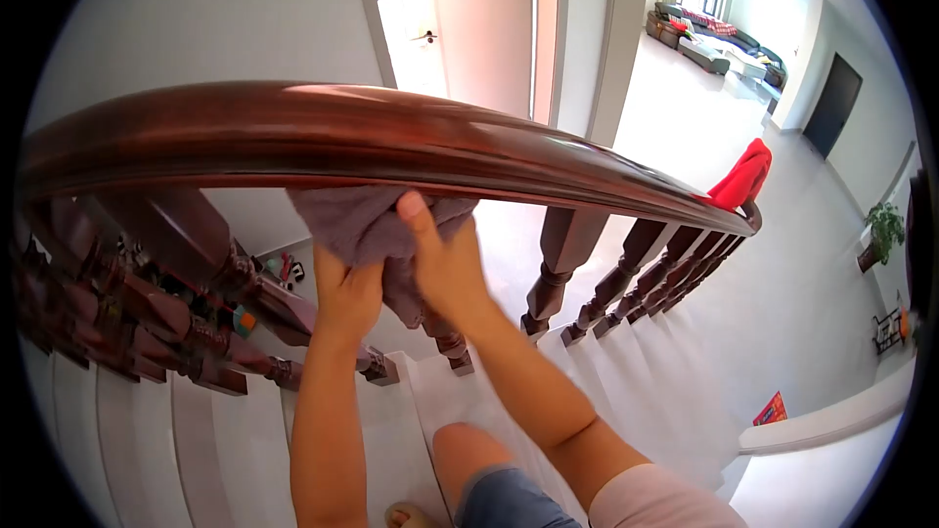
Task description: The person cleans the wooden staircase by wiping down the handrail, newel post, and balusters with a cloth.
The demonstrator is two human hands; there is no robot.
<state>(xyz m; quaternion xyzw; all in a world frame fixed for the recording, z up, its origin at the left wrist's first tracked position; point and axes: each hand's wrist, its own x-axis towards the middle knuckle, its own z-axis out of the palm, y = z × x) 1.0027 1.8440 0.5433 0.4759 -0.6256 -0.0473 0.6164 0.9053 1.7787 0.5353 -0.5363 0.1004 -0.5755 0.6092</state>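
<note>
Just under the dark wooden handrail [391, 142], a purple-grey cloth [362, 220] is bunched around the top of a baluster. My left hand [345, 298] grips the cloth from the left, its fingertips hidden behind the folds. On the other side, my right hand [445, 269] holds the cloth too, with the thumb pointing up against it near the rail's underside. The cloth's lower end hangs between my two wrists. What part of the baluster it covers is hidden.
Turned wooden balusters [567, 264] line the curved white stairs [626, 401]. A red cloth [745, 176] drapes over the rail's far end. Beyond lie a potted plant [885, 230], a dark door [833, 106] and sofas [704, 49]. My slippered foot [409, 514] rests on a step.
</note>
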